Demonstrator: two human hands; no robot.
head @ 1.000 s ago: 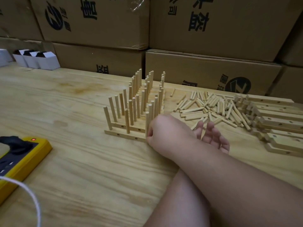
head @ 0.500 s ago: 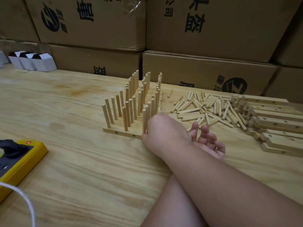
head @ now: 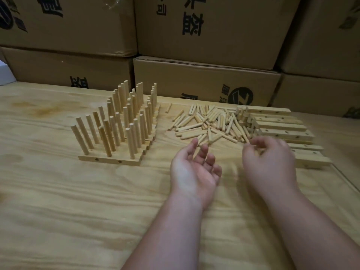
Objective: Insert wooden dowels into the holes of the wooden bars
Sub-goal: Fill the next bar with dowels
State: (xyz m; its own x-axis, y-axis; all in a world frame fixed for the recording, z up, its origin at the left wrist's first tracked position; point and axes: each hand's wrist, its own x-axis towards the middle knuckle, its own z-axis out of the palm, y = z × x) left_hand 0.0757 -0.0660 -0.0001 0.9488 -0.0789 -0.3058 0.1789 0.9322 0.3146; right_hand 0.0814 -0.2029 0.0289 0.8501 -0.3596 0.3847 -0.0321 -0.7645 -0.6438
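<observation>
The left hand (head: 194, 168) lies palm up, fingers loose and empty, near the loose dowels (head: 210, 125) on the desk (head: 58, 191). The right hand (head: 268, 164) is blurred over the bars (head: 282, 131); I cannot tell its grip. A careless reach may scatter dowels, or knock the filled bars (head: 116, 133).

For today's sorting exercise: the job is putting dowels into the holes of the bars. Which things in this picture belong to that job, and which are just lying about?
Belong to the job:
loose dowels
empty bars
filled bars
left hand
right hand

Just lying about:
cardboard boxes
white box
</observation>
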